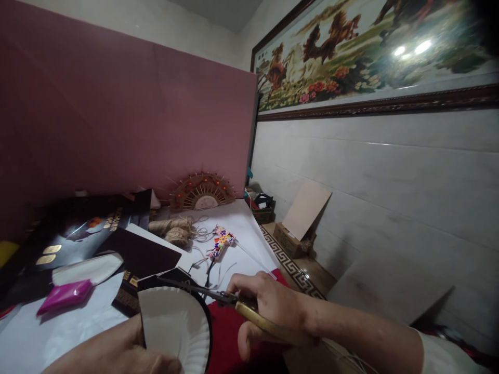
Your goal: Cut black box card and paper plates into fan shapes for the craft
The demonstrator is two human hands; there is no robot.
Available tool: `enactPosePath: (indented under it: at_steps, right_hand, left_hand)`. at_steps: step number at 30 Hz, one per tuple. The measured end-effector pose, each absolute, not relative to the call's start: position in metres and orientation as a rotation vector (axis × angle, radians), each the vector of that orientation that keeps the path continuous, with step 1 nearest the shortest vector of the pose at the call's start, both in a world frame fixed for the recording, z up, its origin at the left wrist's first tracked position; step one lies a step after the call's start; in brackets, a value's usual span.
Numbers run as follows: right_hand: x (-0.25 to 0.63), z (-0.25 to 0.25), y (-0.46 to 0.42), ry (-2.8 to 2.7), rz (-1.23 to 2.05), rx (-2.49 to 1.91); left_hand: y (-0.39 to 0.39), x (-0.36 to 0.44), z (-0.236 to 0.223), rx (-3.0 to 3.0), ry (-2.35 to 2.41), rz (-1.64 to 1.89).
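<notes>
My left hand [113, 347] comes in at the bottom left, its fingers closed on a cut white paper plate [173, 322] with a fluted rim. A black card [150, 281] lies behind the plate, its dark edge showing along the curved rim. In my right hand [273, 301] is a pair of scissors [224, 296] with gold-coloured handles. Its blades point left across the black card, just above the plate's top edge. How far the blades are apart is hard to make out.
Beyond my hands lie a patterned glue gun [222, 241], twine [177, 231] and black printed cardboard [138, 254]. A purple packet [66, 297] lies at left. A fan-shaped craft [205, 193] leans at the back against a pink board [136, 119]. Red cloth [226, 332] lies below the scissors.
</notes>
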State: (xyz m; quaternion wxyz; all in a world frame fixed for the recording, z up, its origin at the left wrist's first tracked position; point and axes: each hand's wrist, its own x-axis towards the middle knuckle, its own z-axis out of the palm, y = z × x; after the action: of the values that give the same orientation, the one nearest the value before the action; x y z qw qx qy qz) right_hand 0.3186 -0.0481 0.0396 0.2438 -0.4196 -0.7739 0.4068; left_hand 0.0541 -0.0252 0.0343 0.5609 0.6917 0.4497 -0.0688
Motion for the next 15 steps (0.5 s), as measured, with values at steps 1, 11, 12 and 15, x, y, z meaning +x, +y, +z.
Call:
enactPosePath:
  at_steps: [1, 11, 12, 15]
  right_hand:
    - [0.319, 0.038, -0.048, -2.108, 1.108, -1.129]
    - [0.321, 0.041, -0.048, -2.173, 1.050, -1.147]
    - [0.321, 0.043, -0.048, -2.204, 1.037, -1.164]
    - [0.319, 0.047, -0.046, -2.258, 0.980, -1.209]
  left_hand:
    - [-0.026, 0.055, 0.037, 1.632, 1.055, -0.169]
    - [-0.024, 0.052, 0.036, 1.616, 1.026, -0.115]
    - [-0.024, 0.053, 0.036, 1.620, 1.045, -0.111]
    - [-0.025, 0.056, 0.038, 1.637, 1.096, -0.121]
